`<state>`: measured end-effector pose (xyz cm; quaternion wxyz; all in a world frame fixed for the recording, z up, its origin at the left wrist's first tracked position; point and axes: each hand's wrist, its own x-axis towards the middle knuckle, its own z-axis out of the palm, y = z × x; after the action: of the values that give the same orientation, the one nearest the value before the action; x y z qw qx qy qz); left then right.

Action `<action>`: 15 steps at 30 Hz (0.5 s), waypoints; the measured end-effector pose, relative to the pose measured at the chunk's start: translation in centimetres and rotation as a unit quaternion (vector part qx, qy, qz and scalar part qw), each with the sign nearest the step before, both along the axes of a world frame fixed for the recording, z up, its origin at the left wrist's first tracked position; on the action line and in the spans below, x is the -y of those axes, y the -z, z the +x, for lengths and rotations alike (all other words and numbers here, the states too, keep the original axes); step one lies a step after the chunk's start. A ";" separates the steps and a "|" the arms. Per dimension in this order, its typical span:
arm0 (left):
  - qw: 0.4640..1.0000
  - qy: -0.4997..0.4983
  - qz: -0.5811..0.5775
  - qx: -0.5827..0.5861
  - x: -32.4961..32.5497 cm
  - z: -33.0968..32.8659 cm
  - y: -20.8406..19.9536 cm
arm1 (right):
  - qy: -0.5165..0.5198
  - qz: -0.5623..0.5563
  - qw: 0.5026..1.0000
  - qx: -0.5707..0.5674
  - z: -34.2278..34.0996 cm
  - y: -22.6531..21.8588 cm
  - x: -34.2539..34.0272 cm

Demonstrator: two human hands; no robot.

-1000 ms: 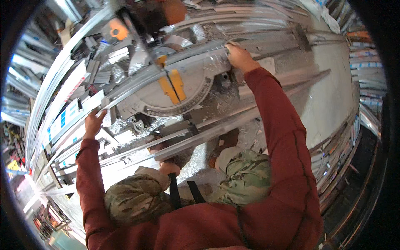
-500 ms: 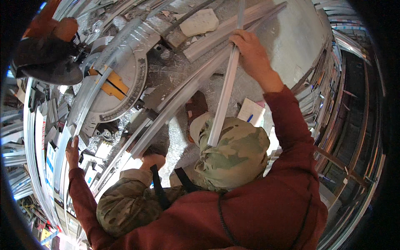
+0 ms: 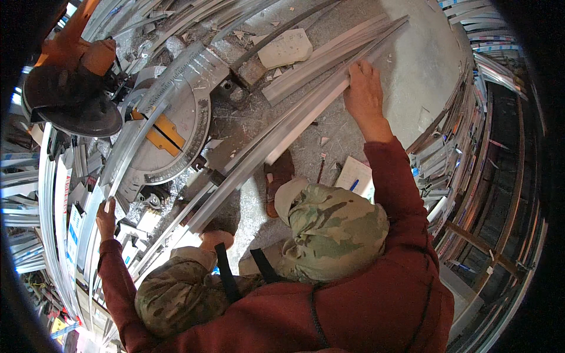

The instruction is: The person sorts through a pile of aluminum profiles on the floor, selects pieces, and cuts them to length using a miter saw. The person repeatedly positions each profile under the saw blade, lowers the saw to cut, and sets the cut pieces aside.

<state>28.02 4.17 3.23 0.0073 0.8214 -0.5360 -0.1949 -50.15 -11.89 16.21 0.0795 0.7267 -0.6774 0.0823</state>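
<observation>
My right hand (image 3: 366, 100) is closed on a long pale profile (image 3: 306, 120), which lies slanting along other profiles on the floor. At the far left, my left hand (image 3: 106, 220) is closed round the near end of another long profile (image 3: 132, 150). That one runs across the miter saw (image 3: 197, 129), over its round graduated table with a yellow insert (image 3: 165, 134). The saw's black head (image 3: 73, 109) with orange parts is raised at the upper left.
Profiles (image 3: 206, 206) lie between my feet and the saw. A notepad (image 3: 355, 176) with a blue pen rests near my knee. A pale slab (image 3: 286, 48), offcuts and metal scraps litter the floor. Racks of long stock (image 3: 500, 176) stand right; more bundles (image 3: 53, 217) stand left.
My right hand has come down and toward me, and its profile has swung from steep to slanting, onto the other profiles. My left hand stays at the profile end.
</observation>
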 end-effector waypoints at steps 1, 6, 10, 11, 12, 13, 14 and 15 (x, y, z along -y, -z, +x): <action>1.000 -0.010 0.008 0.002 -0.2 0.3 0.1 | 0.024 0.031 0.999 -0.013 -1.3 1.8 -0.3; 0.997 -0.010 0.005 0.080 -2.5 1.8 -0.3 | 0.102 0.180 0.978 -0.029 -7.4 11.8 -3.2; 0.996 0.027 -0.026 0.083 -2.8 2.4 -0.2 | 0.112 0.208 0.969 -0.068 -12.1 16.9 -5.2; 0.994 0.027 -0.041 0.096 -3.0 2.3 -0.4 | 0.114 0.189 0.972 -0.076 -12.2 17.0 -5.0; 0.994 0.028 -0.037 0.095 -3.1 2.3 -0.6 | 0.117 0.170 0.975 -0.085 -12.1 17.2 -4.9; 0.995 0.030 -0.034 0.094 -3.3 2.3 -0.7 | 0.115 0.160 0.977 -0.084 -12.1 17.4 -4.5; 0.994 0.025 -0.037 0.098 -4.1 2.6 -1.1 | 0.106 0.150 0.980 -0.079 -9.8 16.0 -2.5; 0.994 0.022 -0.042 0.099 -4.7 2.9 -1.2 | 0.099 0.138 0.982 -0.076 -7.3 14.3 -0.7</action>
<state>30.87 8.90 4.44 -0.0152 0.8234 -0.5600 -0.0903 -57.49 -11.21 1.88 0.0371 0.6640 -0.7430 -0.0758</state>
